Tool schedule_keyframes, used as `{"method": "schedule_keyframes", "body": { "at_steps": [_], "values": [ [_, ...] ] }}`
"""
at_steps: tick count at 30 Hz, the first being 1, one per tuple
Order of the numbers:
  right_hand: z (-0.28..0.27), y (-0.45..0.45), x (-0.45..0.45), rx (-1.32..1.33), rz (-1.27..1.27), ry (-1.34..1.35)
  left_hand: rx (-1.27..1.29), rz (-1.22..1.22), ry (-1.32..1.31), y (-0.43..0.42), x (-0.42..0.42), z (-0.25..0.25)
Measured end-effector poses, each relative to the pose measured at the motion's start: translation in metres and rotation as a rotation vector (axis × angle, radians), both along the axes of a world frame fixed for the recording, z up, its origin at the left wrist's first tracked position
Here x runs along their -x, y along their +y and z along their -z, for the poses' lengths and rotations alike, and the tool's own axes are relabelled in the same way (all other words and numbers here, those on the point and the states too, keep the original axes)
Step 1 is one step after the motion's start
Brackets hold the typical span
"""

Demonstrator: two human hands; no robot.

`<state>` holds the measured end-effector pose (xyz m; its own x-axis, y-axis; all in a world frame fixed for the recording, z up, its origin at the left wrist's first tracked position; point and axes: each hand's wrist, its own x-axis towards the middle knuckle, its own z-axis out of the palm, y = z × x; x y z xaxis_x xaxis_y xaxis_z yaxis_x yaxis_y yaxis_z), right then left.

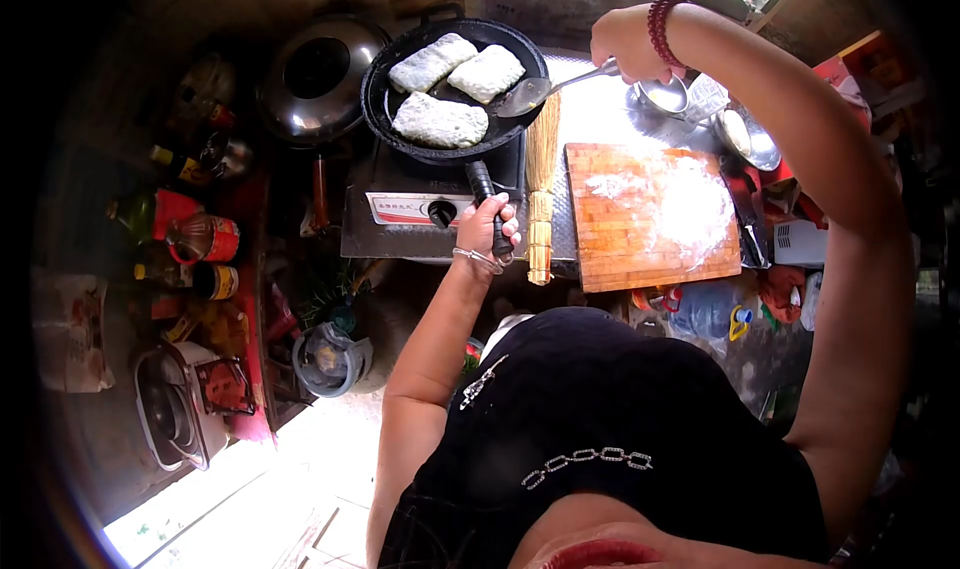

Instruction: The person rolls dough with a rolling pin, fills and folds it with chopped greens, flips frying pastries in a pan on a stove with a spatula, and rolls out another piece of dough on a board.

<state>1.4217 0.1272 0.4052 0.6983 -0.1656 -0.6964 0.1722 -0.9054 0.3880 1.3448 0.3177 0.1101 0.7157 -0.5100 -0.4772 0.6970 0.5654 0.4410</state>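
My left hand (487,226) is wrapped round the black handle (487,194) of a frying pan (375,99), which sits over a gas stove (400,184). Three pale, flat dough pieces lie in the pan: one at the upper left (432,62), one at the right (486,74) and one at the front (440,121). My right hand (635,47) grips the handle of a metal spoon (525,97). The spoon's bowl is over the pan's right rim, near the right-hand dough piece.
Right of the stove lie a straw brush (541,189) and a floured wooden board (610,219), with a knife (750,219) beside it. Metal bowls (665,96) stand behind the board. A lidded pot (315,79) is left of the pan; bottles (200,239) stand farther left.
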Motion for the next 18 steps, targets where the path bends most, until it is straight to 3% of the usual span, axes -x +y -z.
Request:
{"method": "schedule_keyframes", "body": {
  "at_steps": [3,11,16,18],
  "values": [
    [0.02,-0.015,-0.01,-0.024,-0.046,0.007,-0.007,0.005,0.006,0.0,0.0,0.001],
    [0.049,-0.024,0.007,-0.115,0.232,-0.076,0.011,0.001,0.006,-0.001,0.0,0.001],
    [0.075,-0.052,0.021,-0.274,-0.176,-0.251,0.017,0.007,0.007,0.001,0.0,0.003],
    [0.06,-0.046,0.029,-0.362,0.082,-0.257,0.027,0.003,0.007,0.002,0.0,0.006]
  ]
}}
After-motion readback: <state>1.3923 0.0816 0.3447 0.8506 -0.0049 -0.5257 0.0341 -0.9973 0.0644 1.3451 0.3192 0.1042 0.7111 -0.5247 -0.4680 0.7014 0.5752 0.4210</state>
